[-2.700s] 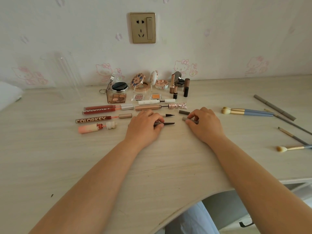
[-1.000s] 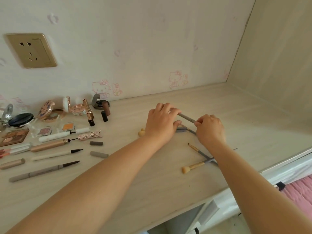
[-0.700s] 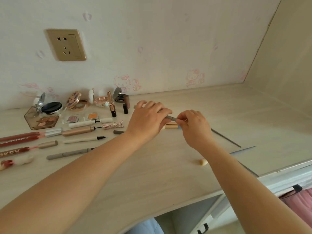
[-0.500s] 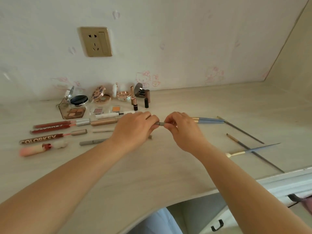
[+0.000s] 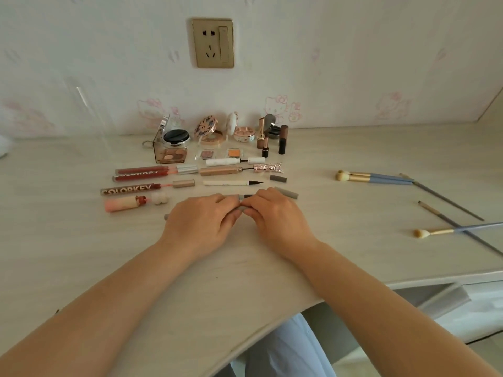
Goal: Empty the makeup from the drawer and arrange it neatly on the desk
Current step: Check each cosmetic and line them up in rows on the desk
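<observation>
Since half a second ago our hands have come nearer to us and lower on the tabletop (image 5: 81, 268), and the grey pencil (image 5: 237, 211) has come with them. From the head view, our left hand (image 5: 200, 225) and right hand (image 5: 275, 219) meet fingertip to fingertip, both pinching that pencil, which lies across the tabletop just below the white eyeliner pen (image 5: 231, 183). A grey cap (image 5: 286, 192) lies just beyond the right hand. Behind, an open compact (image 5: 174, 138) shows a black puff inside; a clear palette (image 5: 171, 155) holds brown shadows. Lip gloss tubes (image 5: 141, 175) lie in a row at left. Brushes (image 5: 375, 178) lie scattered at right.
</observation>
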